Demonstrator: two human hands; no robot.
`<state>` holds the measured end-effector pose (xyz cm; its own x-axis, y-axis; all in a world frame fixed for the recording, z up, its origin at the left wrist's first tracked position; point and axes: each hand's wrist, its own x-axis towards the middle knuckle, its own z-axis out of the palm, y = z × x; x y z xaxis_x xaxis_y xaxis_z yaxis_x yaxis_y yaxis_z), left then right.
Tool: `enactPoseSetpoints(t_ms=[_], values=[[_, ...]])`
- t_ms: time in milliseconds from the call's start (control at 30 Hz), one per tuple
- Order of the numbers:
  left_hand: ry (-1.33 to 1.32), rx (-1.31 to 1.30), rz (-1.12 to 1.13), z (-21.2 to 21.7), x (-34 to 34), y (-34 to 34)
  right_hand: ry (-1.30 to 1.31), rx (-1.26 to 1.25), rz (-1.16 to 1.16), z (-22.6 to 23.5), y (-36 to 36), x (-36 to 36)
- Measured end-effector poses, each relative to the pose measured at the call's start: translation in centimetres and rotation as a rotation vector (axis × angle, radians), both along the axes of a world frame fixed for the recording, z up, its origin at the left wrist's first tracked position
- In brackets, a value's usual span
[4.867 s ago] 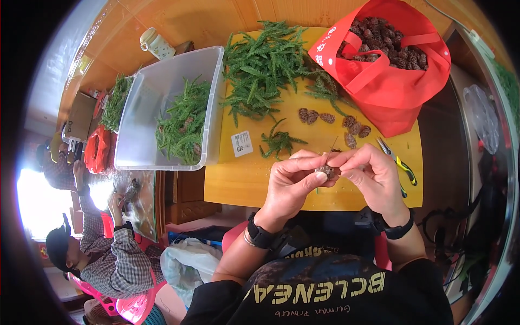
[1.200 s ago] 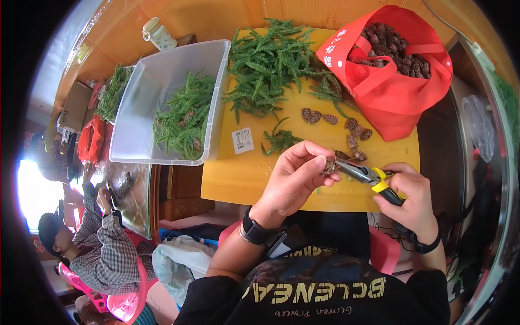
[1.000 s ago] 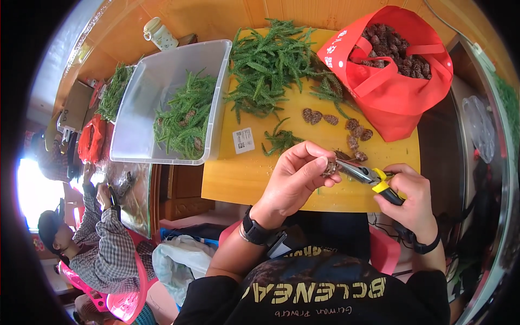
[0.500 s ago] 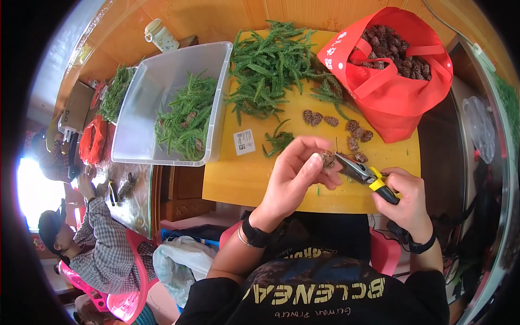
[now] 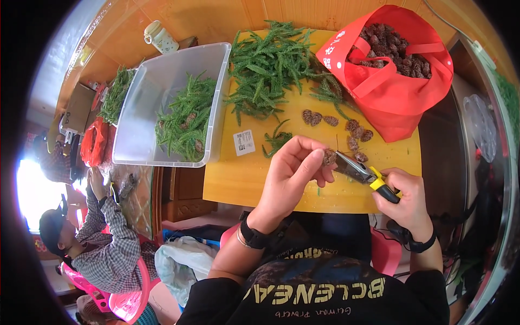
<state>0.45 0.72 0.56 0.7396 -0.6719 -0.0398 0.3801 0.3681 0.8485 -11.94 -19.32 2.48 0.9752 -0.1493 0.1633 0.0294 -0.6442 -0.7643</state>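
Pliers (image 5: 375, 184), gripped by the right fingers (image 5: 400, 180), slant lengthwise up-left, tips toward a pinecone (image 5: 329, 157) pinched in the left fingers (image 5: 309, 167).

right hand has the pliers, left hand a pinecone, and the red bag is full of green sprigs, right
Wrong on the bag's contents: the head view shows the red bag full of pinecones. The right hand does have the pliers, the left hand a pinecone.

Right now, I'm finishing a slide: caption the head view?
Pine cone in the left-hand grip, pliers in the right-hand grip, their tips beside it, above a yellow table.
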Motion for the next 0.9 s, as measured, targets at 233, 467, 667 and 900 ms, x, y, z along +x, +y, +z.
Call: enactPoseSetpoints(t_ms=[233, 467, 667, 900], values=[[-0.391, 0.013, 0.203, -0.8, -0.7, -1.0, 0.035, 0.032, -0.017, 0.2, -0.1, 0.0], [-0.162, -0.048, 0.126, -1.4, -0.7, -0.9, 0.119, 0.085, 0.046, 0.4, -1.5, -1.0], [0.09, -0.12, 0.057, -1.4, -0.3, -0.8, 0.292, -0.024, -0.26, -2.1, -4.9, -4.2], [0.109, -0.09, 0.007, -1.4, -0.5, -0.7, 0.276, -0.355, -0.282, -7.0, -7.4, -5.9]])
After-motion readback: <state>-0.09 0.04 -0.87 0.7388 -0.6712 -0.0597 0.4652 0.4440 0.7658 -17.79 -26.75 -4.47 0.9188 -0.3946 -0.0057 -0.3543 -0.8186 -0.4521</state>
